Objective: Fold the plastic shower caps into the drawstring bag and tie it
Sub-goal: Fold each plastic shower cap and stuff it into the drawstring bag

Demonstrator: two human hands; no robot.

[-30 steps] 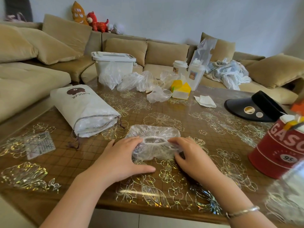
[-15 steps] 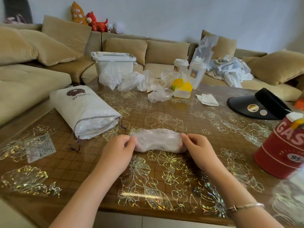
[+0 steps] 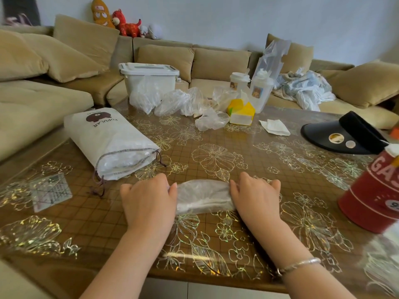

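Observation:
A clear plastic shower cap [image 3: 203, 196], folded into a narrow strip, lies on the table near the front edge. My left hand [image 3: 149, 203] lies palm down on its left end, and my right hand [image 3: 255, 197] presses its right end the same way. To the left, the white drawstring bag [image 3: 112, 143] lies on its side, its mouth facing me and clear plastic showing inside. The bag's cords trail loose on the table. Several loose shower caps [image 3: 172, 100] are heaped at the far side of the table.
The table [image 3: 216, 244] has a glossy floral cover. On it are a red tin can [image 3: 375, 190] at the right, a black visor [image 3: 345, 137], a yellow tissue box [image 3: 241, 113], a white lidded box [image 3: 149, 76], two bottles [image 3: 261, 91] and a clear ruler [image 3: 50, 192]. A beige sofa surrounds it.
The cap was open with its elastic ring showing, then folded into a strip held at both ends. Both hands now lie flat on the ends, nearer the table edge.

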